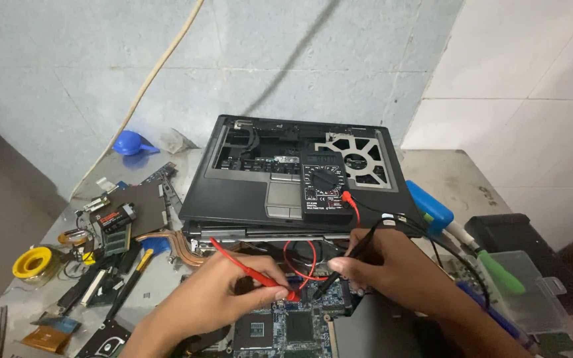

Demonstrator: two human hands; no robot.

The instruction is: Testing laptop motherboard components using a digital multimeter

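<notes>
Both hands are probing a bare laptop motherboard (293, 325) that lies at the near edge of the desk (459, 176), just in front of the stripped laptop chassis (286, 176). The left hand (223, 295) has its grip pinched narrow around the red test probe (243, 265), tip angled down to a spot on the board beside a red part. The right hand (392, 262) pinches the black test probe (346, 262) the same way, its tip set close by on the board; whether either tip actually touches metal is too small to tell. Both leads run back to the black digital multimeter (326, 185) resting on the chassis palm rest. The step in hand looks like a point-to-point measurement. Judging from this, the next move calls for steady tips that do not slip onto neighbouring pins, and a glance up to the meter face. A copper heat pipe (177, 245), a yellow solder spool (34, 263) and a green-handled screwdriver (499, 272) lie about, clear of the probes.
</notes>
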